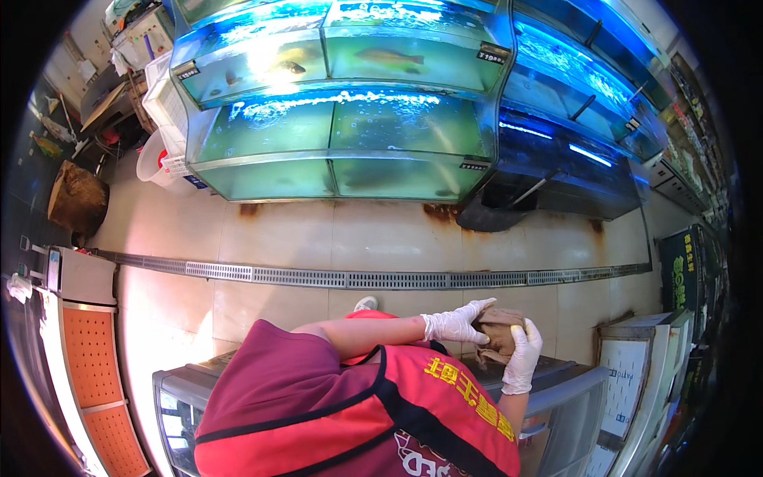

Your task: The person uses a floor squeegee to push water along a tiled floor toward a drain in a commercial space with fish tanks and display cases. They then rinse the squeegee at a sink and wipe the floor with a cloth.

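My left hand [458, 324] wears a white disposable glove and grips the left side of a bunched brown cloth [499, 335]. On the cloth's right side, my gloved right hand [524, 353] has hold of it, with the thumb at its upper edge. The cloth looks folded and rumpled between both hands, held out to the right of my red apron [322, 435]. Below the hands is the dark top of a glass-sided cabinet [560, 396], partly hidden by my body.
Lit fish tanks [334, 137] stand in tiers ahead. A metal drain grate [396, 279] crosses the tiled floor. To the left are a wooden chopping block [77, 200], a white bucket [154, 164] and an orange perforated panel [95, 346]. A long-handled net [495, 214] leans by the right tanks.
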